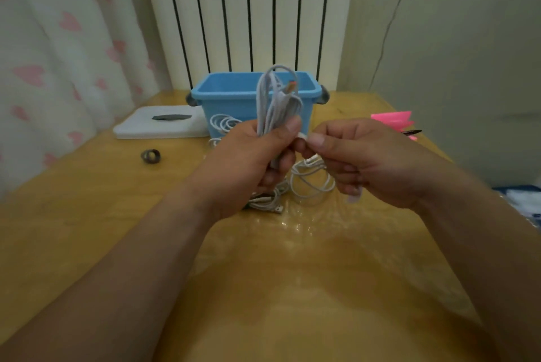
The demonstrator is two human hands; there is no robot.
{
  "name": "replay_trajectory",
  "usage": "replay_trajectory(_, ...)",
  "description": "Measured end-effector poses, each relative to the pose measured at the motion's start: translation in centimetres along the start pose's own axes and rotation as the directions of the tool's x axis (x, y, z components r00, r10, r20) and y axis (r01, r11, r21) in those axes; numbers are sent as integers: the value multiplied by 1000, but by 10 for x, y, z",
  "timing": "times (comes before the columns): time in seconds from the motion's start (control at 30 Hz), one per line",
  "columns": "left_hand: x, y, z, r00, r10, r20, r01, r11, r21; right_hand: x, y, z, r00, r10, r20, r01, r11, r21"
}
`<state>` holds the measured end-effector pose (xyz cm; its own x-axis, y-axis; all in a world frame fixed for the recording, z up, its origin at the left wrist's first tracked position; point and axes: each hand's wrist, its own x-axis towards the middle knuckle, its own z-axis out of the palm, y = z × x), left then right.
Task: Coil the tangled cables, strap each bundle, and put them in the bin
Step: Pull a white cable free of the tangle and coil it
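Toward the person from the grip, the worktop (pixel 292 288) lies bare and open. Directly beneath it, loose white cables (pixel 310 183) clutter the surface. Beyond it stands the blue bin (pixel 231 104), top open; a dark ring (pixel 150 156) lies well left.

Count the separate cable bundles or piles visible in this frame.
4: one bundle gripped upright in the left hand; white loops against the blue bin; loops under the right hand; a pile beneath the left. The hands may hide more.
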<state>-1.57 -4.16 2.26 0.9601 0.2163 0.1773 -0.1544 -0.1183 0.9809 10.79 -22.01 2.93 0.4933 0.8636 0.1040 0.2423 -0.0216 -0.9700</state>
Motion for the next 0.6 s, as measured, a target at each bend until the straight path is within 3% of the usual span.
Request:
replay_trajectory(0.13, 4, 2, 2, 976, -45, -211, 46, 999, 0, -2, -10, 9, 956, -182, -229, 213, 970, 117)
replay_trajectory(0.23, 8, -3, 5, 980, 41, -193, -2, 980, 199, -5, -18, 31, 952, -285, -108, 301, 934, 191)
replay_trajectory(0.3, 9, -5, 4, 965, 233, -125, -133, 837, 530, -2, -18, 47, 951, -287, -112, 292, 956, 30)
replay_trajectory(0.37, 9, -5, 5, 956, 287, -59, -159, 677, 718, 4, -10, 55, 914, -317, -253, 271, 941, -202)
replay_trajectory(0.47, 5, -4, 7, 975, 208, -81, -127, 814, 567, 9, 0, 59, 831, -345, -437, 200, 918, -344)
replay_trajectory(0.6, -1, 5, 7, 982, 185, 42, -183, 871, 455, 12, 5, 56, 812, -340, -475, 181, 919, -350)
